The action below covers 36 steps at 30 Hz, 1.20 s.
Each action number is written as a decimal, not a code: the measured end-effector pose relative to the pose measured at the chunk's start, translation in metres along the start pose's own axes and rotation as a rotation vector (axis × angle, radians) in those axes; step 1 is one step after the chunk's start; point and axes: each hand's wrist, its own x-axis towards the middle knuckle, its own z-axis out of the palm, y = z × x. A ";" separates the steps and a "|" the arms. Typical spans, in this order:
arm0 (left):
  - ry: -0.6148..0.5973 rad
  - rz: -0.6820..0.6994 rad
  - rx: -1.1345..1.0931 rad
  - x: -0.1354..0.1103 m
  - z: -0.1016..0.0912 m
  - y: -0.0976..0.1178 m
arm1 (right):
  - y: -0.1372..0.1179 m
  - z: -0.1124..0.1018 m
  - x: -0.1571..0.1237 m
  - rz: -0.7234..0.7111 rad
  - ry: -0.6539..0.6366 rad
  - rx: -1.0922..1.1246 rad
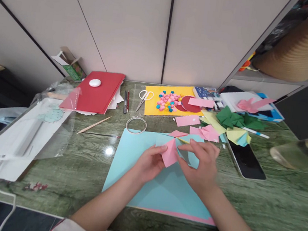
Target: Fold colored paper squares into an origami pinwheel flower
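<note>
My left hand (152, 162) is closed on a folded pink paper piece (170, 153), its thumb pressed on the left side. The paper is held above a light blue sheet (127, 165). At the paper's right edge is my right hand (201, 165), thumb and index finger apart with a gap between them. A thin yellow stick (182, 140) runs up to the right fingers; I cannot tell whether they hold it or it lies behind. Beside it is a flat pink-red piece (179, 134). A pink folded paper shape (208, 132) lies just beyond my right hand.
Scissors (144, 99), a metal ring (136, 125) and a pointed wooden stick (94, 124) lie on the left. Small coloured balls (169, 101) sit on a yellow sheet (150, 109). Green folded papers (229, 118), a phone (247, 162) and a clear cup (299, 153) are right.
</note>
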 end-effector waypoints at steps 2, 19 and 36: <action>0.028 0.004 -0.025 -0.001 0.001 -0.002 | 0.000 0.001 -0.001 -0.016 0.003 -0.008; 0.024 0.036 -0.033 -0.002 0.005 0.006 | -0.002 -0.003 0.001 0.077 0.120 0.025; 0.072 0.327 0.045 -0.003 0.008 0.001 | -0.019 0.009 -0.001 0.917 -0.269 0.726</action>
